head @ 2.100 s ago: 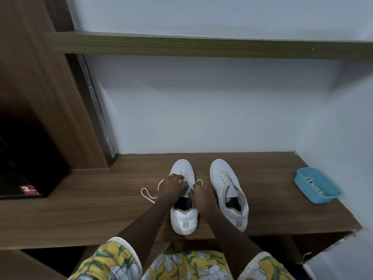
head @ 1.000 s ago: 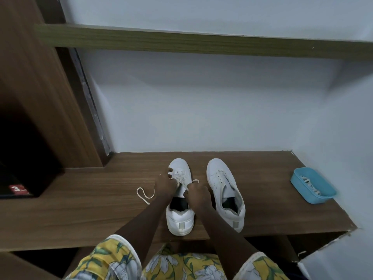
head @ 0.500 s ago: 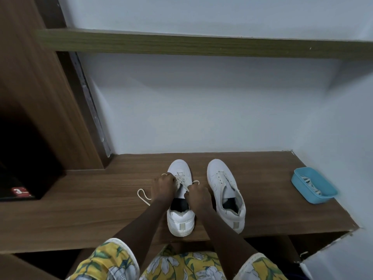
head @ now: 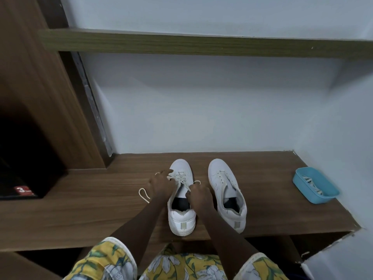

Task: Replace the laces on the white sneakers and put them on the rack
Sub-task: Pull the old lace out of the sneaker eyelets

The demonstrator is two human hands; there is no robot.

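Observation:
Two white sneakers stand side by side on a wooden shelf (head: 80,209), toes toward the wall. The left sneaker (head: 181,217) has a cream lace (head: 182,178) partly threaded through its eyelets. My left hand (head: 160,185) pinches the lace's left end at the shoe's left side. My right hand (head: 198,196) pinches the right end beside the tongue. A loose loop of lace (head: 143,196) lies on the wood left of my left hand. The right sneaker (head: 227,190) stands apart, with no lace that I can see.
A blue plastic tray (head: 321,197) with striped laces inside sits at the shelf's right end against the wall. A higher shelf (head: 201,45) runs across above. A dark cabinet opening (head: 24,170) is at the left. The shelf's front edge is near my knees.
The view has shifted slightly. My left hand has moved up toward the toe end of the lacing, drawing the lace, and the loose loop at the left has shortened a little.

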